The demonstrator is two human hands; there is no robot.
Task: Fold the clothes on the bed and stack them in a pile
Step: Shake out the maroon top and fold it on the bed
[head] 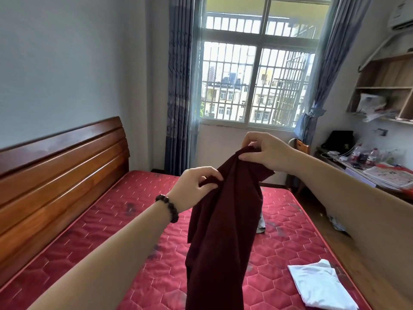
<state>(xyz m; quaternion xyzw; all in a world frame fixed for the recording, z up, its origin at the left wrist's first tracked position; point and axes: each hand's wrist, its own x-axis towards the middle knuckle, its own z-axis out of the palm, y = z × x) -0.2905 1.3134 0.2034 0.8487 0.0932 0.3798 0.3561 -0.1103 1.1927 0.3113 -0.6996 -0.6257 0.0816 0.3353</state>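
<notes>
A dark maroon garment (pixel 221 231) hangs in the air over the red quilted bed (pixel 125 220), bunched and unfolded. My right hand (pixel 266 151) pinches its top edge, held highest. Lower and to the left, my left hand (pixel 196 186), with a bead bracelet at the wrist, pinches the cloth's left edge. A folded white garment (pixel 321 285) lies flat at the bed's near right corner. A small grey piece of cloth (pixel 261 224) peeks out on the bed behind the maroon garment, mostly hidden.
A wooden headboard (pixel 60 171) runs along the left. A barred window (pixel 254 70) with blue curtains is ahead. On the right stand a cluttered desk (pixel 368 171) with bottles and papers, wall shelves (pixel 386 90) and a wooden chair (pixel 301 148).
</notes>
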